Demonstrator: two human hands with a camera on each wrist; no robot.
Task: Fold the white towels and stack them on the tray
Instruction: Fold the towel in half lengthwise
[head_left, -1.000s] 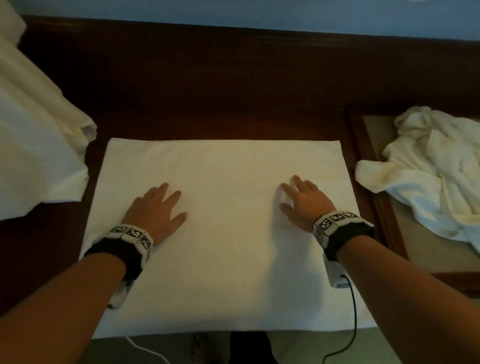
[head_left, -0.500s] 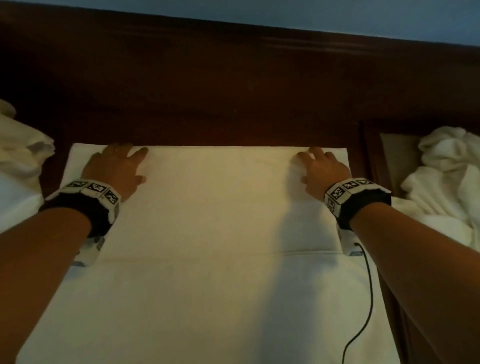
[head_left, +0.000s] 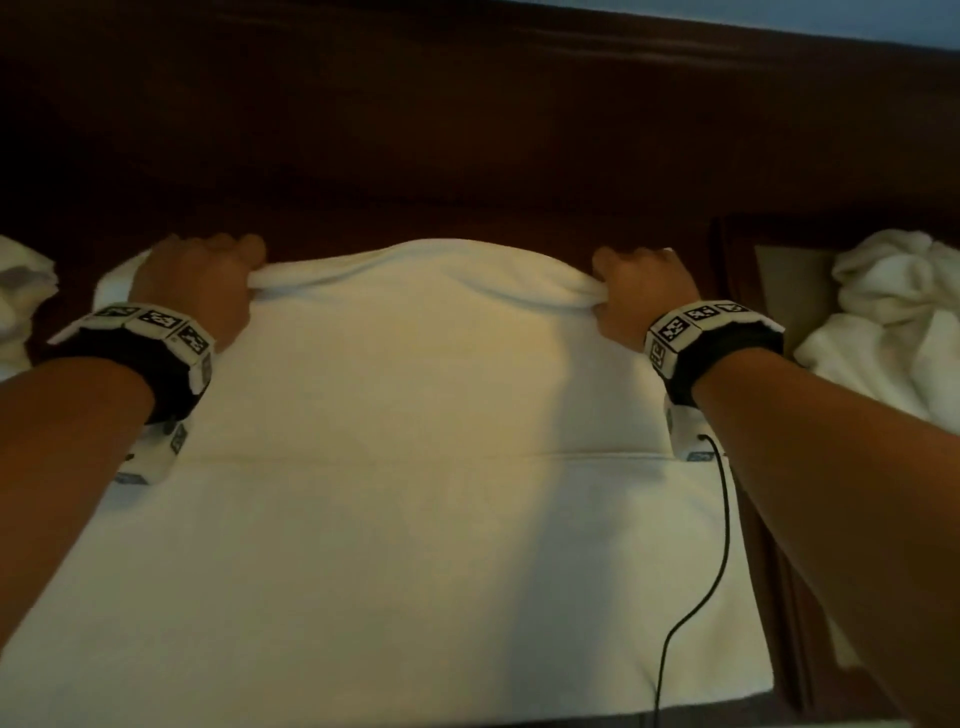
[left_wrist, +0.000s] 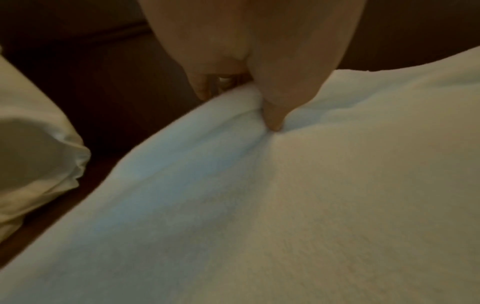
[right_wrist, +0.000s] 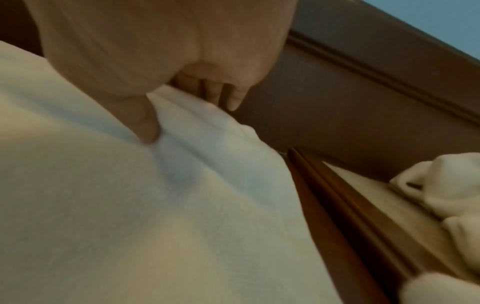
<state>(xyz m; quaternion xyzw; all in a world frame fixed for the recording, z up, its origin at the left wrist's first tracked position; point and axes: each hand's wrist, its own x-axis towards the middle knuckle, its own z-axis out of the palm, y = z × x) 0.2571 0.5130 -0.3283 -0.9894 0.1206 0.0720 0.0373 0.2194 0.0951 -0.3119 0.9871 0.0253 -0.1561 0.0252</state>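
Note:
A white towel (head_left: 405, 519) lies spread over the dark wooden table, a fold line running across its middle. My left hand (head_left: 208, 275) pinches the far left corner; in the left wrist view the thumb (left_wrist: 272, 117) digs into the towel (left_wrist: 285, 205) with the fingers curled behind the edge. At the far right corner my right hand (head_left: 639, 286) grips the same way, its thumb (right_wrist: 145, 127) pressed into the towel (right_wrist: 130, 216). Between the hands the far edge bulges up off the table. The wooden tray (head_left: 737, 270) stands to the right.
A crumpled white towel (head_left: 893, 322) lies in the tray, also seen as a heap (right_wrist: 446, 195) in the right wrist view. More white cloth (head_left: 21, 301) sits at the far left. A raised wooden back edge (head_left: 467, 78) runs behind the table. A black cable (head_left: 711, 545) trails over the towel.
Both hands slid from the towel's middle to its far corners, then curled and pinched them. The far edge, flat before, now rises between the hands.

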